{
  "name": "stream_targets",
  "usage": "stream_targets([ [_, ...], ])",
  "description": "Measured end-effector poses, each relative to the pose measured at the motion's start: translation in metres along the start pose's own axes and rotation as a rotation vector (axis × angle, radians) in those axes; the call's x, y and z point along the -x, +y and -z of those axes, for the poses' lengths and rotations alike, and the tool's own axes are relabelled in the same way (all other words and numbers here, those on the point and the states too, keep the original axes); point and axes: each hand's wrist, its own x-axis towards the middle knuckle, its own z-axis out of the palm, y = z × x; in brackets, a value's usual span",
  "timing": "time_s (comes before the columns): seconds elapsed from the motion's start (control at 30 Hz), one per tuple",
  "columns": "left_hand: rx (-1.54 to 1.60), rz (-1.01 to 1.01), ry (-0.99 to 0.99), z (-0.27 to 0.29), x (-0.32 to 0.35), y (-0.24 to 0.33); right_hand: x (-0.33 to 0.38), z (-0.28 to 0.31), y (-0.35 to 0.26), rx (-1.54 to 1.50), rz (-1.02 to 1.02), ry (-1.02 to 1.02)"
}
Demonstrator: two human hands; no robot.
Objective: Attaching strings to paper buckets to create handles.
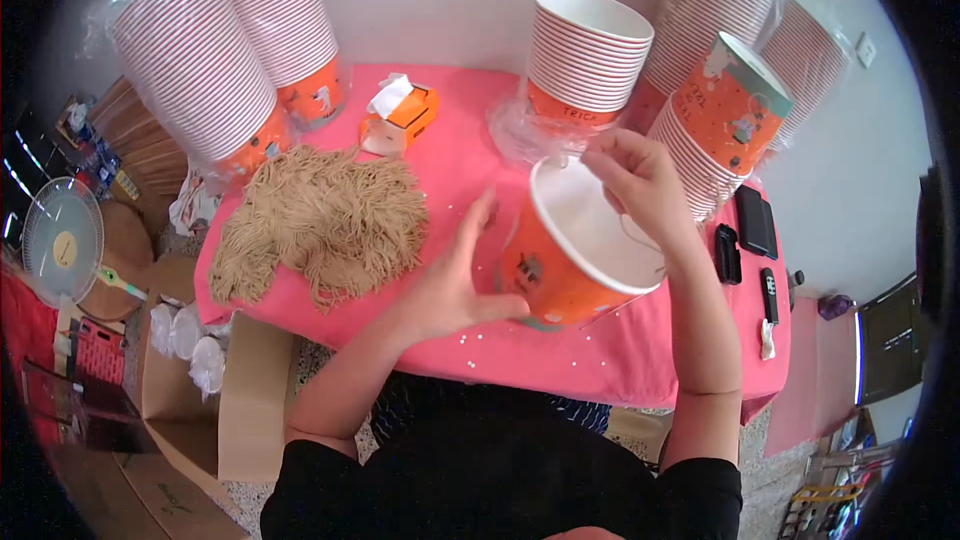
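Observation:
A large orange paper bucket with a white rim stands tilted near the middle of the pink table. My right hand is closed in a pinch at its far rim. A thin beige cord runs inside the bucket below this hand, and its end seems to lie between the fingertips, which partly hide it. My left hand has its fingers spread, the thumb by the bucket's near left side, and holds nothing. Left of it lies a big heap of beige cords.
Tall stacks of wrapped paper buckets stand at the back left, and more nested buckets at the back right. One bucket with cords tops a stack. An orange tissue box sits behind the cords. An open carton is at lower left.

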Motion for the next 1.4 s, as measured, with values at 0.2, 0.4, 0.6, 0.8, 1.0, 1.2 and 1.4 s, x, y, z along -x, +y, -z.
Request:
stream_targets([
  [0.2,-0.014,-0.050,0.137,-0.028,-0.012,-0.015,-0.003,0.013,-0.005,0.060,0.056,0.130],
  [0.4,-0.111,-0.107,0.097,-0.031,-0.018,-0.027,-0.016,0.044,0.060,0.342,0.013,0.137],
  [0.6,-0.008,-0.144,0.088,-0.028,-0.023,-0.031,-0.022,0.056,0.115,-0.125,-0.458,-0.223],
  [0.8,-0.042,-0.241,0.103,-0.032,-0.024,-0.038,0.001,0.053,0.154,-0.473,-0.467,-0.262],
  [1.0,-0.072,-0.071,-0.003,-0.048,-0.014,-0.041,0.030,0.010,0.174,-0.779,-0.551,-0.147],
  [1.2,0.594,-0.023,0.077,-0.036,-0.020,-0.023,0.040,0.017,0.120,-0.716,-0.418,-0.029],
  [1.4,1.150,0.124,-0.034,-0.025,-0.041,-0.017,0.072,0.034,0.059,-0.670,0.051,-0.176],
])
